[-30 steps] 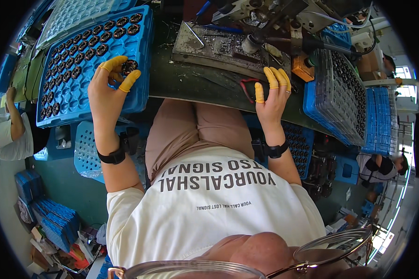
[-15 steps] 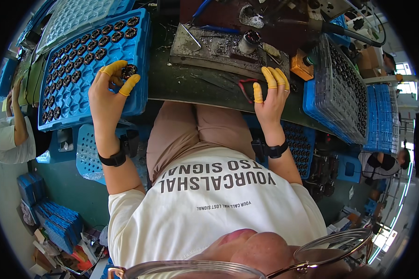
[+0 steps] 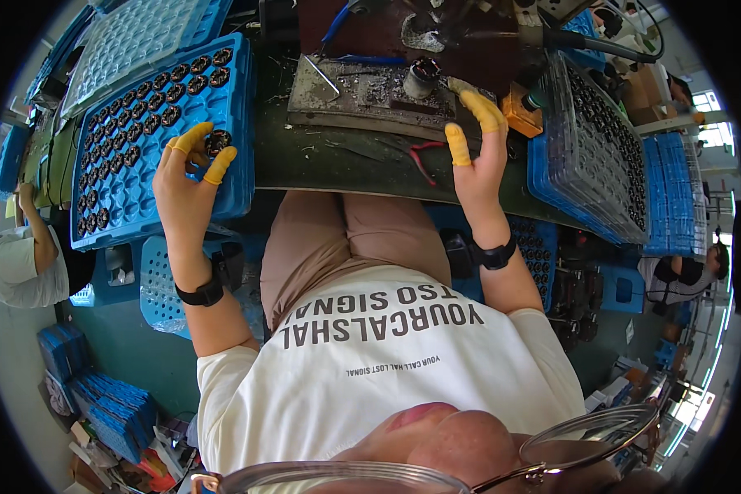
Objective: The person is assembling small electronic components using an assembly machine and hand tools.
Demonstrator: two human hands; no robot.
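Observation:
My left hand (image 3: 188,177), with yellow finger cots on thumb and fingers, grips a small round stator (image 3: 218,142), dark with coppery bits. It is over the right side of a blue tray (image 3: 160,191) that holds rows of similar stators. Farther right, my right hand (image 3: 479,160) reaches to the right end of a grey metal block (image 3: 350,115), thumb and fingers apart. Its fingertips cover a small pale thing there, and I cannot tell whether they touch it. Left of those fingertips, a stator sits on top of a grey cylindrical holder (image 3: 420,80).
Red-handled pliers (image 3: 425,161) and a hex key (image 3: 323,76) lie on the bench. An orange box (image 3: 520,111) stands beside stacked clear-lidded trays (image 3: 589,156) at right. Another clear tray (image 3: 132,49) is at far left. Co-workers sit on both sides.
The whole view has shifted slightly. My right hand has moved forward, its fingertips now over the pale thing at the block's end. My left hand keeps its place at the tray.

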